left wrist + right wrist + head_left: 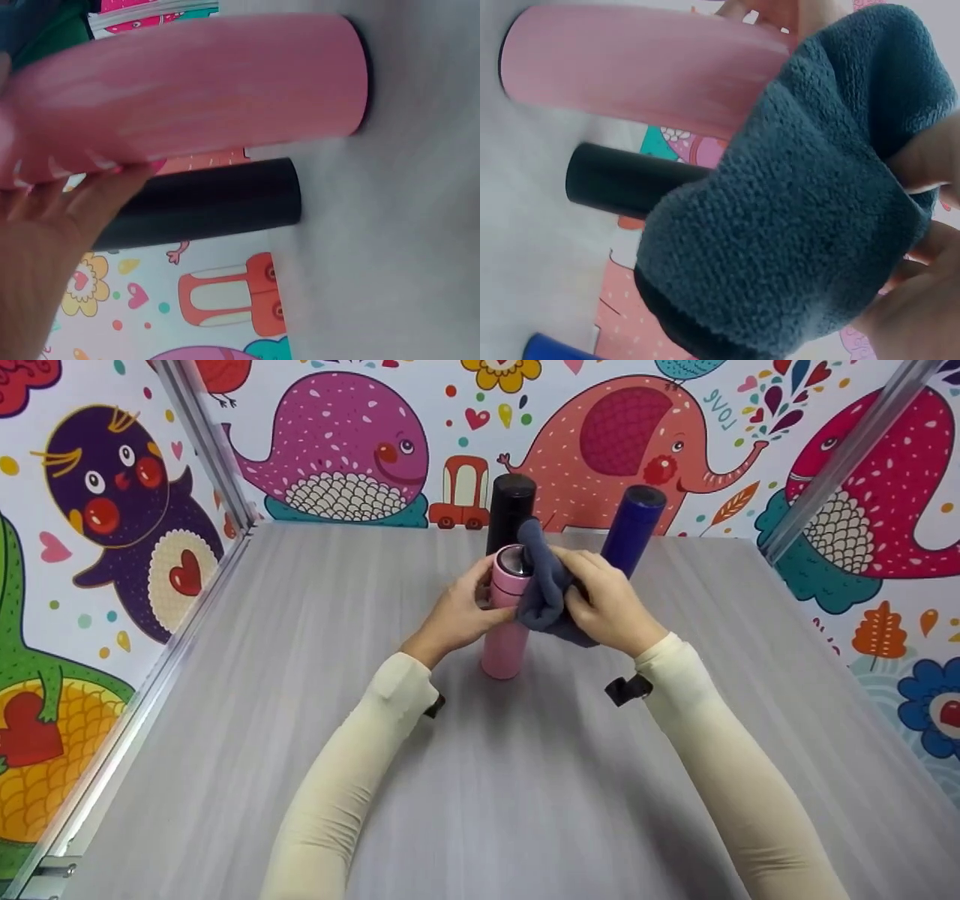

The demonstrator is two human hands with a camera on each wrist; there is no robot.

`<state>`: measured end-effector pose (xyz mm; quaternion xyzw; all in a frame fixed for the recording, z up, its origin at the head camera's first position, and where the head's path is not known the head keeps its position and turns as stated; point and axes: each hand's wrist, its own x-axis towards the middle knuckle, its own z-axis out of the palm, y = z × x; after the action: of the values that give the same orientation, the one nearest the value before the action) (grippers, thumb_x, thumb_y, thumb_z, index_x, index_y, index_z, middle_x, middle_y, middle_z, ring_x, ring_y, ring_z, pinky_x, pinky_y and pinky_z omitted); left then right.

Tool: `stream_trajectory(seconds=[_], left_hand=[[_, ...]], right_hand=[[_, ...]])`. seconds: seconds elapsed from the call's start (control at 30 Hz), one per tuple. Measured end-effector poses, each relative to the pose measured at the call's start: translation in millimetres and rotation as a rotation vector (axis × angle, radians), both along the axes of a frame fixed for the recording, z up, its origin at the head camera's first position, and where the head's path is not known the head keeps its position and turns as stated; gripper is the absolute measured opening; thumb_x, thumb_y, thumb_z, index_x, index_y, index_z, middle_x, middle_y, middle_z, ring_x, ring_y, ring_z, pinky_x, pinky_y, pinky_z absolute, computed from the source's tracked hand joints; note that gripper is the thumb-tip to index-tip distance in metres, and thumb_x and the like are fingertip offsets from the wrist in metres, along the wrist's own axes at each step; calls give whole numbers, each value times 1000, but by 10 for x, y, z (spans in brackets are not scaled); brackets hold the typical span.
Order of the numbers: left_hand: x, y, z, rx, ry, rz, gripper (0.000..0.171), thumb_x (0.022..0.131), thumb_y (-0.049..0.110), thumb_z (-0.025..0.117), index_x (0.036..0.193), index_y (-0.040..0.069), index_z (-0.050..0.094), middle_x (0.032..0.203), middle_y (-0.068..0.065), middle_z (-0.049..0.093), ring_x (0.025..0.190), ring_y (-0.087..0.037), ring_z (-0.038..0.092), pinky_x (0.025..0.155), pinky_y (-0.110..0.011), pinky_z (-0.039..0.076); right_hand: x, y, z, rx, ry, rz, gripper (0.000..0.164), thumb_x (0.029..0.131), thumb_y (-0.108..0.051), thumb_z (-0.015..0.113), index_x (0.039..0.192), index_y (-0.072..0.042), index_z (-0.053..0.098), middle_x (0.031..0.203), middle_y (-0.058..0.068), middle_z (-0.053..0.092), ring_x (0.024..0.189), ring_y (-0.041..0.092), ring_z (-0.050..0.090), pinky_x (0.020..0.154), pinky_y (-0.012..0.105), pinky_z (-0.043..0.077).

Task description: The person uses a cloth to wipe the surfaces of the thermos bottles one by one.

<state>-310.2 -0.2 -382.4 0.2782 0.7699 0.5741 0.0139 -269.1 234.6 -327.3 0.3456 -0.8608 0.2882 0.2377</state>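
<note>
Here, left grip holds a pink bottle, right grip a cloth (wall reads "love", mirrored).

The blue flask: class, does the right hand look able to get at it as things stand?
Probably yes: the blue flask stands just beyond the right hand, with nothing visible between them. That hand grips a grey-blue cloth, though, so it may need to release that first.

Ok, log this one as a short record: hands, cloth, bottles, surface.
Left hand: grips the pink bottle near its top
Right hand: holds the cloth
Cloth: dark blue-gray, bunched, by the pink bottle's upper end
Pink bottle: upright
Black bottle: behind the pink one
Blue bottle: farther back, to the right
Table: gray, streaked
</note>
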Motion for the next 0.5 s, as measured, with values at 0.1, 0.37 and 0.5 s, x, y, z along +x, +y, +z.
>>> stream_trajectory(seconds=[0.1, 0.37, 0.5], left_hand=[[30, 12, -2, 22, 31, 21, 79, 85, 27, 83, 151, 16, 41, 139, -1, 56, 119, -19, 59, 98, -34, 50], [122, -62, 37, 240, 92, 121, 82, 83, 31, 84, 149, 6, 41, 134, -6, 59, 116, -19, 61, 98, -37, 51], [180, -132, 132, 412, 118, 164, 77, 86, 22, 82, 148, 4, 40, 131, -7, 60, 116, -20, 61, 98, -38, 51]], right_hand=[[-14, 6, -29, -70, 45, 16, 48, 88, 12, 51, 133, 1, 61, 120, 15, 66, 106, 26, 59, 95, 43, 48], [209, -50, 166, -293, 77, 9, 43, 85, 23, 51, 124, 11, 62, 115, 21, 67, 97, 23, 59, 90, 27, 46], [158, 86, 112, -382, 54, -11, 45, 86, 21, 51, 127, 5, 63, 115, 15, 68, 93, 18, 58, 86, 25, 47]])
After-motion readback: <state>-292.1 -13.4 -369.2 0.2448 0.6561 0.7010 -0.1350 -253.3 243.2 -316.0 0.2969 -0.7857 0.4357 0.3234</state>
